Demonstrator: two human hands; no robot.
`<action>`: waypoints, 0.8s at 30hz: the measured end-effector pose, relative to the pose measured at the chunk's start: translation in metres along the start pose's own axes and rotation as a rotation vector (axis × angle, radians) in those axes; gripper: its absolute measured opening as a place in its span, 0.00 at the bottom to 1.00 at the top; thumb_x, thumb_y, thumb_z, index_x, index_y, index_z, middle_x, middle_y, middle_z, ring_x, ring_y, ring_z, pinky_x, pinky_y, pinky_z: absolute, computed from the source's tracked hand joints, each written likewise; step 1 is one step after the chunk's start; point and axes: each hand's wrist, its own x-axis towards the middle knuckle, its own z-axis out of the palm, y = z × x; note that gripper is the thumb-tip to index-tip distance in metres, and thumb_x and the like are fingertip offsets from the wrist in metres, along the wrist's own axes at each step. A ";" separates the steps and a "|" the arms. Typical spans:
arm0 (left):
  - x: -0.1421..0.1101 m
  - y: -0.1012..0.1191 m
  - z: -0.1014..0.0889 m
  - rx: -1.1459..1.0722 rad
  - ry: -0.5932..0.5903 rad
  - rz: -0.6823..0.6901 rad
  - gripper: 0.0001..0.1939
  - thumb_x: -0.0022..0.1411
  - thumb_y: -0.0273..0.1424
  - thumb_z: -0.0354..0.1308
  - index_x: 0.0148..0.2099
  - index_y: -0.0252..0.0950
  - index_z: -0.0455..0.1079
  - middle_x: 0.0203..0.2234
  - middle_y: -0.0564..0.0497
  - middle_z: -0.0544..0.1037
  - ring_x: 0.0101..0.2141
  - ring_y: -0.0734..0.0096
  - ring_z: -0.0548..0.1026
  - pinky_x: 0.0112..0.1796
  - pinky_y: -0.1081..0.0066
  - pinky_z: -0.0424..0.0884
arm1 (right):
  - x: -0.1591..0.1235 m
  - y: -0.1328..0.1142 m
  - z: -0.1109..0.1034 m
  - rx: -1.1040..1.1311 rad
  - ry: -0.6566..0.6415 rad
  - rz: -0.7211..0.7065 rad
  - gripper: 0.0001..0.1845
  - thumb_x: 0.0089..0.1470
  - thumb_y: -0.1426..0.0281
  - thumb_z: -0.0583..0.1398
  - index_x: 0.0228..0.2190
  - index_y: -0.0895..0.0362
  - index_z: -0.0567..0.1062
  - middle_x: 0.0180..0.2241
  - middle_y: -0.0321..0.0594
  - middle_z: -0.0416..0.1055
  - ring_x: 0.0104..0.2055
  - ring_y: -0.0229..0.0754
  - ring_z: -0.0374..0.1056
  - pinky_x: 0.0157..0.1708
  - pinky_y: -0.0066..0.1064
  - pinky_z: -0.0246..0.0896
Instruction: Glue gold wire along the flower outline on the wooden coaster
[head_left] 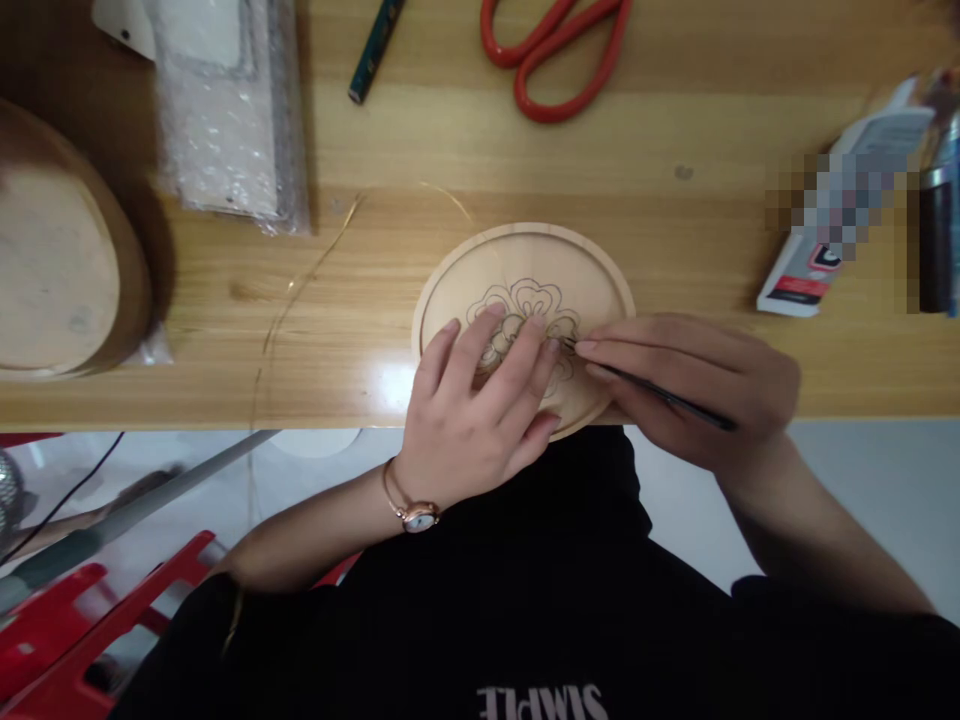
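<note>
A round pale wooden disc (491, 265) with a raised rim lies at the table's front edge, with a flower outline drawn on it. On its middle, my left hand (472, 400) rests with fingers spread, the fingertips pressing on the flower design and hiding part of it. Black tweezers (667, 398) are gripped in my right hand (697, 385), their tips touching the design beside my left fingertips. Thin gold wire (304, 280) trails over the table to the left of the disc and hangs past the edge. Whether the tweezers pinch any wire cannot be made out.
Red-handled scissors (574, 60) and a dark green pencil-like stick (375, 50) lie at the back. Bubble-wrapped packages (232, 120) and a round wooden piece (60, 250) are at left. A white glue bottle (847, 200) lies at right. Red stools (120, 630) stand below.
</note>
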 end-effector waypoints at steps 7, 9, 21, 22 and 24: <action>0.000 0.000 0.000 -0.014 0.001 -0.010 0.25 0.64 0.43 0.52 0.57 0.31 0.68 0.53 0.42 0.74 0.54 0.46 0.69 0.53 0.53 0.61 | 0.001 0.004 -0.003 0.004 -0.055 -0.039 0.16 0.55 0.77 0.60 0.45 0.55 0.74 0.42 0.42 0.77 0.43 0.41 0.75 0.43 0.32 0.75; 0.000 0.000 0.001 -0.017 0.004 -0.005 0.25 0.64 0.43 0.52 0.56 0.30 0.68 0.52 0.43 0.74 0.54 0.45 0.69 0.53 0.53 0.61 | 0.003 0.006 -0.006 0.002 -0.085 -0.067 0.15 0.55 0.78 0.60 0.45 0.57 0.74 0.42 0.44 0.77 0.43 0.41 0.75 0.43 0.33 0.75; -0.002 -0.004 -0.004 -0.029 -0.037 0.000 0.24 0.65 0.41 0.53 0.58 0.33 0.67 0.57 0.40 0.70 0.57 0.48 0.68 0.56 0.55 0.61 | 0.006 0.007 -0.013 0.033 0.006 0.004 0.14 0.51 0.77 0.63 0.41 0.54 0.76 0.37 0.43 0.78 0.39 0.41 0.75 0.40 0.31 0.74; -0.001 -0.005 -0.005 -0.032 -0.040 0.004 0.23 0.65 0.40 0.53 0.58 0.33 0.67 0.57 0.39 0.70 0.57 0.48 0.68 0.56 0.55 0.62 | 0.005 0.007 -0.013 0.047 0.045 0.020 0.14 0.50 0.78 0.64 0.41 0.55 0.77 0.36 0.43 0.78 0.39 0.41 0.75 0.40 0.32 0.74; -0.002 -0.006 -0.007 -0.041 -0.026 0.025 0.22 0.65 0.38 0.54 0.57 0.32 0.67 0.56 0.38 0.70 0.57 0.49 0.68 0.55 0.56 0.63 | 0.003 0.008 -0.011 0.081 0.098 0.046 0.14 0.50 0.78 0.64 0.41 0.55 0.77 0.36 0.43 0.78 0.38 0.41 0.75 0.40 0.32 0.73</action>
